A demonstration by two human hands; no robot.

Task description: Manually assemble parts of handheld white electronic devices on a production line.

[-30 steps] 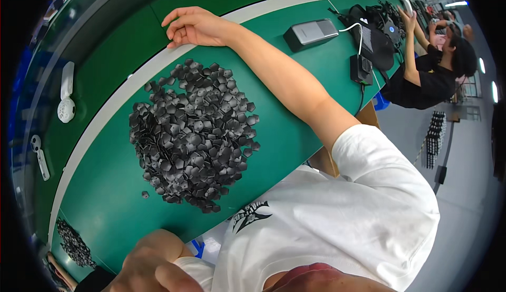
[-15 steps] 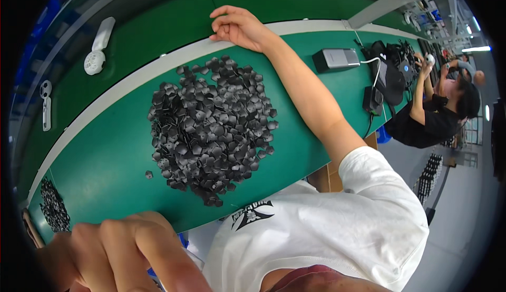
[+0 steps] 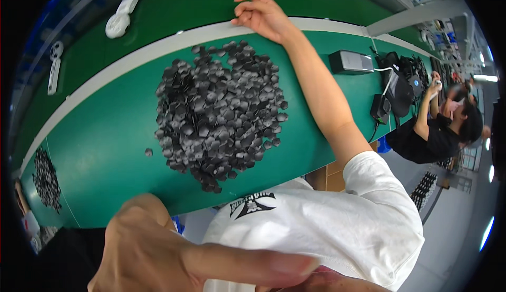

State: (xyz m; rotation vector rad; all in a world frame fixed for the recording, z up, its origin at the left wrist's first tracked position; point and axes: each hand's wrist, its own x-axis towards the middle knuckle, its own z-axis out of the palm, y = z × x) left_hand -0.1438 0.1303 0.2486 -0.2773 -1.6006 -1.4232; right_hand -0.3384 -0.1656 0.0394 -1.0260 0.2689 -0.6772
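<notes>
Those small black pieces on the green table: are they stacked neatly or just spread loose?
Spread loose. The black pieces lie in one flat, jumbled heap on the green table, with a stray piece apart at its left edge.

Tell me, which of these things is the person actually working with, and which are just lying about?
In hand:
right hand resting on the white strip at the table's far edge
pile of small dark pieces beside it
left hand, close to the camera, holding nothing visible

Lying about:
white handheld devices
grey box
black adapter
second dark pile

You see dark grey pieces (image 3: 219, 115) on the green counter (image 3: 105, 133) with its white stripe (image 3: 132, 62); your shirt (image 3: 337, 223) is white.
</notes>
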